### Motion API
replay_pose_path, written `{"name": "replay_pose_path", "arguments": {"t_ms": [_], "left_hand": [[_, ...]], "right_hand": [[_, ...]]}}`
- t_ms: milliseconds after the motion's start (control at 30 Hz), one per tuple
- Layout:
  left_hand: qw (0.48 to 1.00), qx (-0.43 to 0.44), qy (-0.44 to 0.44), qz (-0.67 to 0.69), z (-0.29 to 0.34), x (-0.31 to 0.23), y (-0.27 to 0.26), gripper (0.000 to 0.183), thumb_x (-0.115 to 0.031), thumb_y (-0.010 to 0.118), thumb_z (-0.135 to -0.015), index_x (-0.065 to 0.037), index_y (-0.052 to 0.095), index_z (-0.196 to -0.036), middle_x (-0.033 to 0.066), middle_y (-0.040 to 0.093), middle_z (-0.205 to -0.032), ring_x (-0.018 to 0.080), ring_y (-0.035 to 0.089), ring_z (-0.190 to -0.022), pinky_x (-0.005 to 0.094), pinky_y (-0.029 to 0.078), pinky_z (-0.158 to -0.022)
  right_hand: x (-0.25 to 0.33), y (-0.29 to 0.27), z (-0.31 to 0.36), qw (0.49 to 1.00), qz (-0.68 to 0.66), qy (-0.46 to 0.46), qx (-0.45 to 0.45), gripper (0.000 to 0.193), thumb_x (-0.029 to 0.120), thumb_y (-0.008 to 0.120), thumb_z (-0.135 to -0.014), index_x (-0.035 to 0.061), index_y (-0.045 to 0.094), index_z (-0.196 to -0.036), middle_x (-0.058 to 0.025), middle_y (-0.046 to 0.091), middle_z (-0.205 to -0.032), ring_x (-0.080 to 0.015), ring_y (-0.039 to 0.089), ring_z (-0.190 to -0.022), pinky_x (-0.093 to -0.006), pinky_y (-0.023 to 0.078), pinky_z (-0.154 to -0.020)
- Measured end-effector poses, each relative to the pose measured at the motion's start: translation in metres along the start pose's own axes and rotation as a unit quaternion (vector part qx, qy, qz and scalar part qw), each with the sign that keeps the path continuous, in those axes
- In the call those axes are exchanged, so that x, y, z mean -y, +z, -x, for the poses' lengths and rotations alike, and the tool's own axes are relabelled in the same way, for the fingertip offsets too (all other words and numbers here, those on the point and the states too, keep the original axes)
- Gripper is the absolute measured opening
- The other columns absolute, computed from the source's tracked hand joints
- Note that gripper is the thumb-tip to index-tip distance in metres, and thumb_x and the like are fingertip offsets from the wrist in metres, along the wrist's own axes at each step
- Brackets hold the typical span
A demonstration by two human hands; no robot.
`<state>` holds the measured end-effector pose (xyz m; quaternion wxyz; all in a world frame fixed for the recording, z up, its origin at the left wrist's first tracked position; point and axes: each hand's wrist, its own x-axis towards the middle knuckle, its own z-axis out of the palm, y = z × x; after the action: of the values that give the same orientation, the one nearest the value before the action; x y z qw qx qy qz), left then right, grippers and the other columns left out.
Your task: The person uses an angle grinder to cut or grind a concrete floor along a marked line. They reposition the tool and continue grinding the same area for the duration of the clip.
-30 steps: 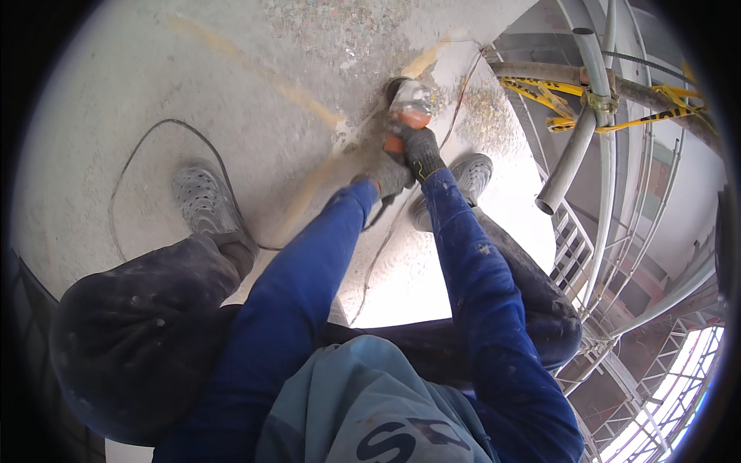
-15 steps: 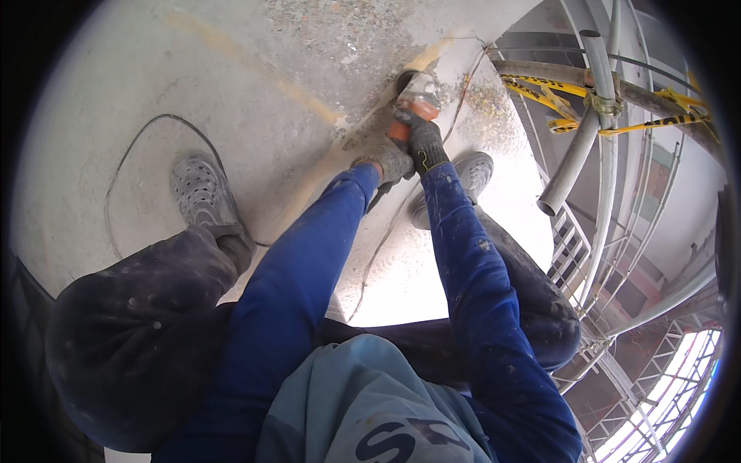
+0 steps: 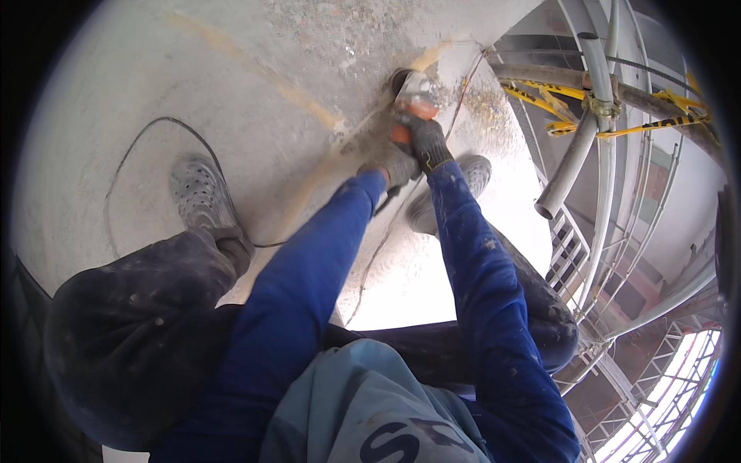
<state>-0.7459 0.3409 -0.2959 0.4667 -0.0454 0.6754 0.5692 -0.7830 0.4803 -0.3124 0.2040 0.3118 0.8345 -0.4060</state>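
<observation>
Both my hands, in dusty grey work gloves, grip an orange angle grinder held low over the concrete floor. My left hand is wrapped round its rear end, where a dark cord leaves it. Farther forward, my right hand closes round the orange body. The grinder's whitish, dust-coated head points away from me, and its dark round disc guard is down at the floor. Whether the disc touches the concrete is hidden.
A black cord loops round my left shoe. A thinner wire runs past my right shoe. Scaffold pipes with yellow barrier tape stand beyond the floor's right edge, above a drop. A yellowish stripe crosses the concrete.
The grinder's head has shifted slightly left, while its rear end and both hands have moved a little right. My grip is the same.
</observation>
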Motion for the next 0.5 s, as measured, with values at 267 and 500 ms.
{"name": "replay_pose_path", "arguments": {"t_ms": [267, 500], "left_hand": [[0.998, 0.030, -0.048, 0.037, 0.024, 0.020, 0.012, 0.013, -0.021, 0.077, -0.086, -0.008, 0.075, -0.084, 0.0074, 0.069, -0.062, 0.0205, 0.064, -0.044, 0.0374, 0.053, -0.046], [0.998, -0.052, -0.032, 0.022, 0.065, 0.055, 0.045, 0.014, -0.022, 0.078, -0.085, -0.008, 0.076, -0.089, 0.0056, 0.073, -0.069, 0.0199, 0.069, -0.050, 0.0355, 0.057, -0.053]], "right_hand": [[-0.009, 0.012, 0.024, 0.997, 0.073, 0.007, 0.023, 0.071, 0.046, 0.092, -0.083, -0.0056, 0.073, -0.128, -0.0160, 0.079, -0.115, -0.0251, 0.076, -0.100, -0.0391, 0.060, -0.085], [-0.035, 0.022, 0.079, 0.995, -0.032, 0.062, 0.067, 0.069, 0.044, 0.091, -0.084, -0.0063, 0.072, -0.127, -0.0158, 0.079, -0.111, -0.0255, 0.075, -0.098, -0.0401, 0.059, -0.085]]}}
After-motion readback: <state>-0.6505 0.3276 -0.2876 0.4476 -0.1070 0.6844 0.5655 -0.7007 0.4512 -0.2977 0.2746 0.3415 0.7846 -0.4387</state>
